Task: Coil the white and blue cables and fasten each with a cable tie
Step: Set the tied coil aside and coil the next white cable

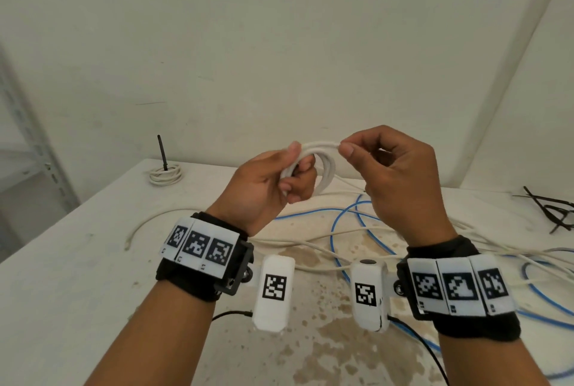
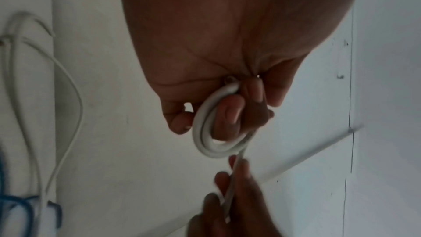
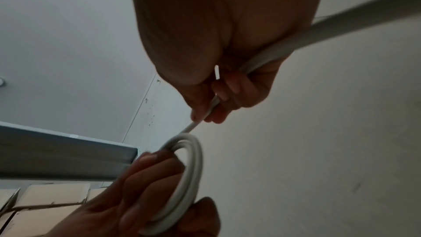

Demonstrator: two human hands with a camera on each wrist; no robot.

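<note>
Wrist bands with black-and-white markers (image 1: 459, 287) sit nearest the head camera, one on each forearm. Beyond them, both hands are raised above the table (image 1: 71, 261). Left hand (image 1: 267, 186): fingers curled through a small coil of white cable (image 1: 323, 174), thumb pressed on its top. Several loops show in the left wrist view (count unclear, blurred). Right hand (image 1: 394, 180): thumb and forefinger pinch the cable strand just where it leaves the coil, the remaining fingers curled; the strand runs on through the palm in the right wrist view.

Below the hands, loose white cable and blue cable (image 1: 338, 224) lie tangled across the stained tabletop, crossing each other. Far right edge: a heap of black cable ties (image 1: 553, 211). Far left corner: a finished white coil (image 1: 165, 175), a black tie tail standing upright from it. Plain wall (image 1: 279, 44) behind.
</note>
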